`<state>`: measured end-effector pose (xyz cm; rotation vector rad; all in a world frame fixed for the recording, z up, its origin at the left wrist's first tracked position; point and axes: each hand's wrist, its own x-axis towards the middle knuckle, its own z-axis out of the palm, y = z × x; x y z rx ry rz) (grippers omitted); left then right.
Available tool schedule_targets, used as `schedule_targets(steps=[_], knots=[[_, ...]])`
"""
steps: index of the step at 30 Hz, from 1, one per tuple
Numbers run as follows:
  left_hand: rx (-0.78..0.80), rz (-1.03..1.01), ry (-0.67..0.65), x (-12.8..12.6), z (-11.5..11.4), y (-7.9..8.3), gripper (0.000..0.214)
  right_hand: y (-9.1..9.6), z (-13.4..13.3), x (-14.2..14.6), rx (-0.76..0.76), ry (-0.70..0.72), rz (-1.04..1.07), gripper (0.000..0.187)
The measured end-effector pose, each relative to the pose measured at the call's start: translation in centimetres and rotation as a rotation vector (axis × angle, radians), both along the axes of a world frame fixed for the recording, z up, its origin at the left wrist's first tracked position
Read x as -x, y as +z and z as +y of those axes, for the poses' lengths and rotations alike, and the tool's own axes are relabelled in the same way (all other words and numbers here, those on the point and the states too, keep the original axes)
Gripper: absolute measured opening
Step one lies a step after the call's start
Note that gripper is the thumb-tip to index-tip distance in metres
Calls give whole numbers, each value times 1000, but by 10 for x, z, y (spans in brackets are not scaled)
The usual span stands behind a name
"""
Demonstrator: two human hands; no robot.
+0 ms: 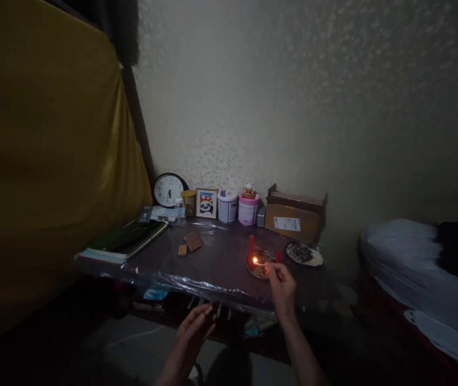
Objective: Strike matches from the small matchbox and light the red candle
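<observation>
My right hand (pixel 280 284) reaches over the dark plastic-covered table (pixel 212 262) and pinches a thin stick whose tip burns with a small flame (pixel 255 260) over a round metal dish (pixel 259 264). Two short red candles (pixel 252 244) stand at that dish, one behind it and one at its right edge. My left hand (pixel 195 328) hangs below the table's front edge, fingers curled round a small brownish box-like thing I cannot identify. A second dish (pixel 301 253) holding dark bits and pale sticks lies just right of the first.
Along the wall stand a clock (pixel 168 190), a framed picture (pixel 207 203), two tubs (pixel 227 206) and a cardboard box (pixel 295 214). Books (pixel 126 241) lie at the table's left end, small brown pieces (pixel 190 242) mid-table. A yellow mattress (pixel 44 161) rises left; bedding (pixel 413 262) lies right.
</observation>
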<state>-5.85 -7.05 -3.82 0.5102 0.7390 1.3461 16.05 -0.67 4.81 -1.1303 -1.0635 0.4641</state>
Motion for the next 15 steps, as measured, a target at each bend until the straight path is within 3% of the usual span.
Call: schedule_targets(steps=[15], knots=[[-20, -3, -16, 0, 3, -2, 24, 12, 13, -9, 16, 32, 120, 28]])
